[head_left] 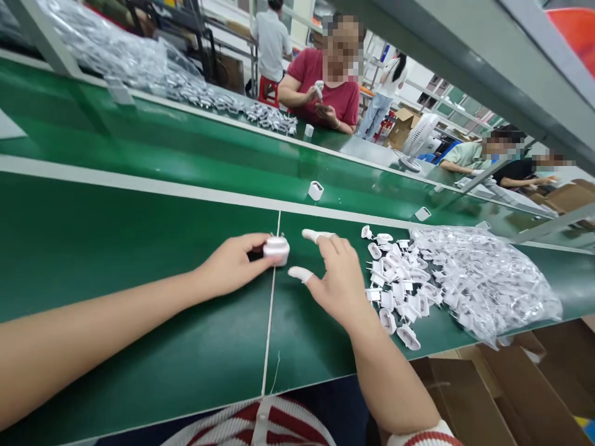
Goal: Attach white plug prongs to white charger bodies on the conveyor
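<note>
Between the thumb and fingers of my left hand is a white plug adapter, held above the green table with its pins pointing away from me. Just to the right of it, my right hand is empty, its thumb and forefinger spread apart. White finger covers sit on the thumb and at least one finger of that hand. Further right lies a loose pile of white plug pieces, some on their sides and some showing their hollow backs.
A clear plastic bag full of white plug pieces lies right of the pile. White housings ride on the green belt beyond the pale rail. Cardboard boxes stand below the right edge. A co-worker in red sits opposite. A metal beam crosses overhead.
</note>
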`<state>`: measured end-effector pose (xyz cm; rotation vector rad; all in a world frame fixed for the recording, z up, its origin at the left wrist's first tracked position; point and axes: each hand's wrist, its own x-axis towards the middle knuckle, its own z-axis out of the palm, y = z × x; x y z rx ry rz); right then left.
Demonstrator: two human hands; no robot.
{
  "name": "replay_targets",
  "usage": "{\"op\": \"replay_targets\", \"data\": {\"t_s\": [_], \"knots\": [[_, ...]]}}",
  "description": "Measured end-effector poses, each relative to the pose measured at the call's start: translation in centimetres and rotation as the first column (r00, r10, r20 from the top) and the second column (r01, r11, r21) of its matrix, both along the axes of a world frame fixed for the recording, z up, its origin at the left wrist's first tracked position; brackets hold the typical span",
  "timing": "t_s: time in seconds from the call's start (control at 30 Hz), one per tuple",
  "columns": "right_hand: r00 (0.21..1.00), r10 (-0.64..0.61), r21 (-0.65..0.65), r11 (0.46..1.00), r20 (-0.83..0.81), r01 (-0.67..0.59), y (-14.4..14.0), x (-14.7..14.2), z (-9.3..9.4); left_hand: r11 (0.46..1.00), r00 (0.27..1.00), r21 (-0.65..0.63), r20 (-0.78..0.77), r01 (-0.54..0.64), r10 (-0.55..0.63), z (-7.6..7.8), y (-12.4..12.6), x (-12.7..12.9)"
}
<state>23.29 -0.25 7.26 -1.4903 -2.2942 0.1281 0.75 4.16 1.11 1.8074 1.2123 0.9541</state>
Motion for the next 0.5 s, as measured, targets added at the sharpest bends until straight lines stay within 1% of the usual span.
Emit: {"op": "replay_targets", "data": {"t_s": [0.03, 0.07, 0.1, 0.17, 0.23, 0.33, 0.4, 0.5], "knots": [[0.990, -0.089, -0.016, 0.996, 0.107, 0.091, 0.1, 0.7, 0.5, 0.997, 0.997, 0.002, -0.025, -0.075, 0.075, 0.4, 1.6, -0.4], [0.962, -0.169, -0.049, 0.982, 0.216, 0.184, 0.1, 1.3, 0.9, 0.987, 0.985, 0.017, -0.064, -0.161, 0.162, 0.8, 3.4, -0.8], [0.924, -0.223, -0.095, 0.960, 0.310, 0.264, 0.3, 1.8, 1.1, 0.971, 0.964, 0.038, -0.119, -0.237, 0.239, 1.2, 5.4, -1.4], [0.874, -0.243, -0.202, 0.914, 0.422, 0.351, 0.7, 2.4, 0.9, 0.918, 0.891, 0.086, -0.225, -0.386, 0.395, 1.9, 9.1, -2.7], [0.878, -0.215, -0.274, 0.895, 0.427, 0.353, 1.1, 2.3, 0.4, 0.885, 0.845, 0.112, -0.267, -0.451, 0.464, 2.4, 12.2, -3.9], [0.911, -0.176, -0.292, 0.910, 0.373, 0.295, 1.6, 1.7, -0.6, 0.851, 0.805, 0.115, -0.280, -0.512, 0.523, 2.6, 15.1, -4.8], [0.928, -0.166, -0.281, 0.922, 0.334, 0.266, 1.7, 1.3, -1.0, 0.806, 0.760, 0.128, -0.275, -0.579, 0.589, 2.3, 16.0, -4.5], [0.961, -0.176, -0.274, 0.933, 0.214, 0.232, 1.4, 1.0, -1.2, 0.693, 0.653, 0.227, -0.232, -0.684, 0.721, 1.7, 16.3, -2.4]]}}
